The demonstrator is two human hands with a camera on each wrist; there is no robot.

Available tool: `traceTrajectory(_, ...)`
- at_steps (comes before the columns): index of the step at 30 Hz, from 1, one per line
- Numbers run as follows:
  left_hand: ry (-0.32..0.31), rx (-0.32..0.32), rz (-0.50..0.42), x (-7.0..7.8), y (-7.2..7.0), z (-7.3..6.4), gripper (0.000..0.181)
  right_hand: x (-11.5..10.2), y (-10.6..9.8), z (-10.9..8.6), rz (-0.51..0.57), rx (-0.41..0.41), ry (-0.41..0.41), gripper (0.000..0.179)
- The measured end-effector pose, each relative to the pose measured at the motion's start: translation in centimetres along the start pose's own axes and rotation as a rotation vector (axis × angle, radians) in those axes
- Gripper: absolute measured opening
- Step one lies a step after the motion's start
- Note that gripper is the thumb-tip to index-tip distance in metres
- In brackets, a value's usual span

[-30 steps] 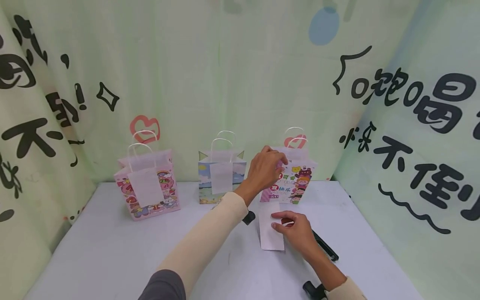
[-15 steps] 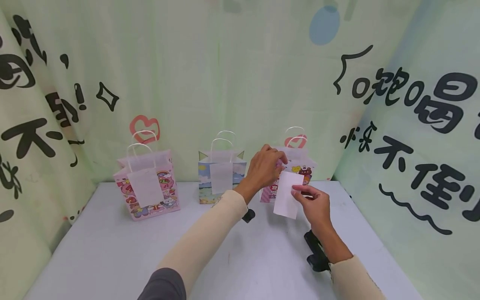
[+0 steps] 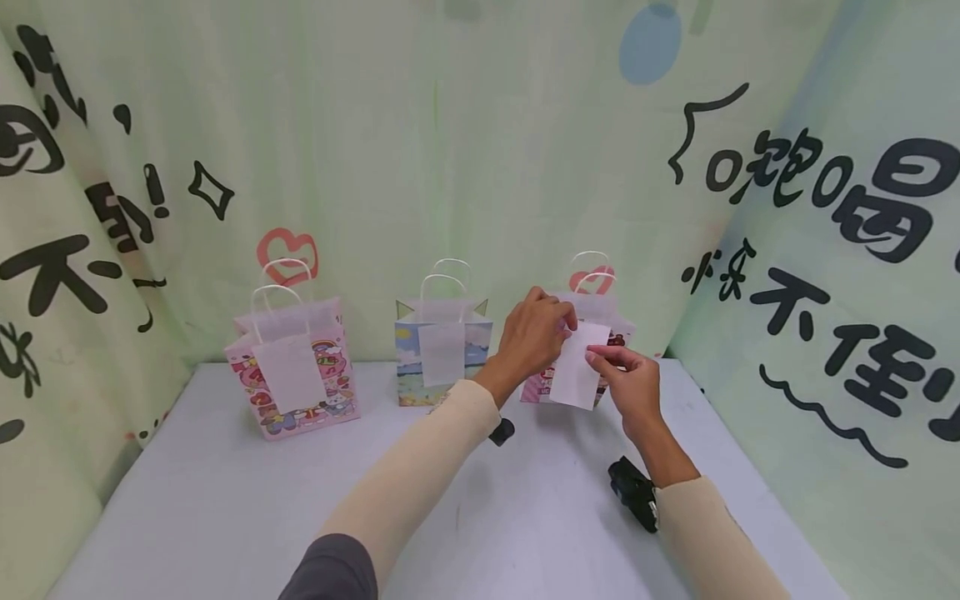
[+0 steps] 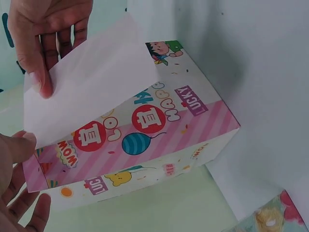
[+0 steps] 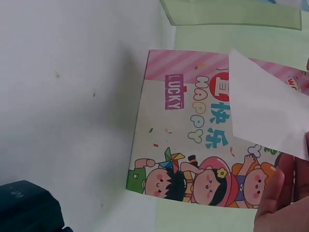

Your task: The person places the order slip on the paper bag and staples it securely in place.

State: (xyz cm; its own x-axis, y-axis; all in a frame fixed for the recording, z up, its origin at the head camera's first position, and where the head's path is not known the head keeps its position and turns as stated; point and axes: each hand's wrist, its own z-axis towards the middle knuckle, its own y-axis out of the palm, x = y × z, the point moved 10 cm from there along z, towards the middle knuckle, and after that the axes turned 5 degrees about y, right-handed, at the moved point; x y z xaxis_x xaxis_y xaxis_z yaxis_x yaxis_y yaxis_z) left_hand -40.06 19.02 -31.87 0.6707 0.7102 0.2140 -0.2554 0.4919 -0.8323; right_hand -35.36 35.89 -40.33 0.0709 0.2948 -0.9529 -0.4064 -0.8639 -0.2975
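Observation:
A pink-and-white gift bag (image 3: 536, 387) printed with cartoon figures stands at the right rear of the table. My left hand (image 3: 532, 329) grips its upper left edge; in the left wrist view the thumb lies at a corner of the paper while the fingers are behind the bag. A blank white paper piece (image 3: 576, 371) slants in front of the bag. My right hand (image 3: 630, 383) pinches its right edge between thumb and fingers. Seen from the right wrist, the paper (image 5: 265, 108) stands partly off the printed face, and much of my right hand lies outside that view.
A pink gift bag (image 3: 333, 367) stands at the left and a blue one (image 3: 408, 358) in the middle, each with a white paper on its front. Below my right forearm is a black object (image 3: 630, 487). A curtain (image 3: 375, 167) hangs behind the white table (image 3: 225, 517).
My right hand has lifted the white paper from low in front of the right bag up against its front, near my left hand. My left hand has stayed at the bag's edge.

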Motion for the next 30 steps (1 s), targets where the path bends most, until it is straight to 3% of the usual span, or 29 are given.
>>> traceTrajectory(13,-0.008,0.123,-0.003,-0.18,-0.06,0.28,0.007,-0.57,0.18,0.45,0.048,-0.014,-0.023,0.041)
traceTrajectory(30,-0.002,0.130,-0.007,-0.01,0.43,0.32,0.008,-0.19,0.17,0.45,0.013,-0.050,-0.021,0.040)
